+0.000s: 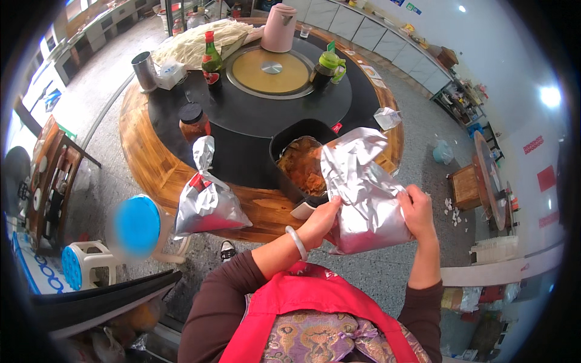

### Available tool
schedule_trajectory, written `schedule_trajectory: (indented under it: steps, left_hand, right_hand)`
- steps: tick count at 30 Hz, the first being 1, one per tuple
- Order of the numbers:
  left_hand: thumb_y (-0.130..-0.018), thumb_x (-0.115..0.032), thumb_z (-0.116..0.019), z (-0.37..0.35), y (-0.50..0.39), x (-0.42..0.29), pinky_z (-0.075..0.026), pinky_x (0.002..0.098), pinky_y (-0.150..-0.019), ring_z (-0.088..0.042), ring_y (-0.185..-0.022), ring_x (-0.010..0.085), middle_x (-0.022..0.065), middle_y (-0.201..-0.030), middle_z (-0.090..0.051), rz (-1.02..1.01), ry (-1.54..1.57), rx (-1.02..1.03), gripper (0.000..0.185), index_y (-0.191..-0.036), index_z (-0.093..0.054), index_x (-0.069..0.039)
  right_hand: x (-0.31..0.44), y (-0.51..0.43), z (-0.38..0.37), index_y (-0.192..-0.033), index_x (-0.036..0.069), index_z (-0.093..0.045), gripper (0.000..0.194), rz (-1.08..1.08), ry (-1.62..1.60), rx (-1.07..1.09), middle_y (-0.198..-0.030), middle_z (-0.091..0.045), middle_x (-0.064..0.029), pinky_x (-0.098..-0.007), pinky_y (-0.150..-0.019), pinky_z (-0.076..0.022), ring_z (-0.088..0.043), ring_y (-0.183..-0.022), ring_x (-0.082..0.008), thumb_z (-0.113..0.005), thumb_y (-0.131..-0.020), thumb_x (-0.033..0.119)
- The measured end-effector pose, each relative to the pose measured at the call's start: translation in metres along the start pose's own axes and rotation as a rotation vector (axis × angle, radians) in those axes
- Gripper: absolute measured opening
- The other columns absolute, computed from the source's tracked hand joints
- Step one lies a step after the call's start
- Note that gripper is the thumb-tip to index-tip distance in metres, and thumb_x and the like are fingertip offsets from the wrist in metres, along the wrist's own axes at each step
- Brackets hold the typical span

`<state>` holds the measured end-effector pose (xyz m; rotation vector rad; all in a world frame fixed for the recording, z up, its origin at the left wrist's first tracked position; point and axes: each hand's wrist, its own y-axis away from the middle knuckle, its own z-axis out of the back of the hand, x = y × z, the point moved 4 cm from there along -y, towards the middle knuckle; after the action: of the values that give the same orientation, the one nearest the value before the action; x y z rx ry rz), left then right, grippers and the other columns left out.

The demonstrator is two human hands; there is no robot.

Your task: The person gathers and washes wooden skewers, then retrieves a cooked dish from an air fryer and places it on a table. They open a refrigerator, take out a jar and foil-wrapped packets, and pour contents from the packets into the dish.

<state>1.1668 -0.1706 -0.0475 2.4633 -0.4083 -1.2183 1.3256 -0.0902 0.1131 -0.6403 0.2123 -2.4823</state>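
Between my two hands is a large silver foil bag [365,199], tilted with its crumpled upper end over the right side of a black air-fryer basket [283,170]. My left hand [320,224] grips the bag's left edge, and a pale bangle circles that wrist. On the opposite edge, my right hand [415,211] pinches the foil. Reddish-brown, sauce-coated food [302,165] lies on a liner inside the basket. The bag's mouth and contents cannot be made out. A second silver foil bag [211,204], its neck tied, sits at the table's front edge.
The round wooden table [150,168] carries a lidded jar [194,121], a green glass bottle [211,63], a green-topped pitcher [323,70], a pink kettle [278,29] and a heap of pale strips [199,43]. Blue-seated stools [136,224] stand at the left.
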Motion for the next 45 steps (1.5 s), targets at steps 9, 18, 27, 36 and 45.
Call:
schedule_trajectory:
  steps: [9,18,27,36,45]
  left_hand:
    - [-0.091,-0.036,-0.044,0.004,0.06,-0.056,-0.047,0.0481,-0.067,-0.059,-0.077,0.0411,0.0222,-0.078,-0.062,-0.456,-1.124,-0.16,0.036,-0.086,-0.062,-0.006]
    - [-0.088,-0.025,-0.053,0.051,0.107,-0.089,-0.047,0.0444,-0.065,-0.06,-0.075,0.0381,0.0198,-0.077,-0.062,-0.653,-1.303,-0.017,0.023,-0.092,-0.064,-0.006]
    - [-0.076,-0.019,-0.066,0.121,0.102,-0.073,-0.033,0.0392,-0.101,-0.041,-0.12,0.0371,0.0254,-0.126,-0.043,-0.718,-1.217,-0.106,0.074,-0.134,-0.028,0.006]
    - [-0.058,-0.022,-0.083,0.117,0.13,-0.08,-0.028,0.0394,-0.106,-0.035,-0.127,0.0313,0.0211,-0.136,-0.032,-0.665,-1.276,0.132,0.113,-0.141,-0.01,0.002]
    - [-0.077,-0.002,-0.067,0.152,0.089,-0.045,-0.044,0.0286,-0.089,-0.054,-0.105,0.0146,0.0063,-0.118,-0.055,-0.586,-0.227,-0.035,0.049,-0.122,-0.049,-0.003]
  right_hand:
    - [-0.071,0.093,-0.089,-0.092,0.002,-0.06,0.016,-0.334,-0.635,0.284,-0.08,-0.06,-0.001,-0.0259,-0.062,-0.0458,-0.056,-0.07,-0.0103,-0.062,-0.086,0.017]
    - [0.035,0.084,-0.098,-0.122,0.001,-0.049,0.057,-0.299,-1.129,0.283,-0.112,-0.056,-0.006,-0.03,-0.085,-0.0464,-0.055,-0.102,-0.0152,-0.076,-0.073,0.01]
    - [0.124,0.064,-0.144,-0.123,0.004,-0.044,0.065,0.392,-0.581,0.08,-0.111,-0.052,-0.0194,-0.0431,-0.072,-0.0497,-0.059,-0.09,-0.039,-0.076,-0.072,0.029]
    - [0.156,0.055,-0.171,-0.14,0.004,-0.016,0.091,0.401,-0.657,0.335,-0.116,-0.041,-0.0299,-0.0464,-0.075,-0.0483,-0.056,-0.09,-0.0437,-0.072,-0.069,0.017]
    - [0.15,0.033,-0.151,-0.125,0.0,-0.04,0.067,0.402,-0.573,0.535,-0.111,-0.05,-0.0219,-0.0433,-0.08,-0.0481,-0.055,-0.093,-0.039,-0.07,-0.07,0.023]
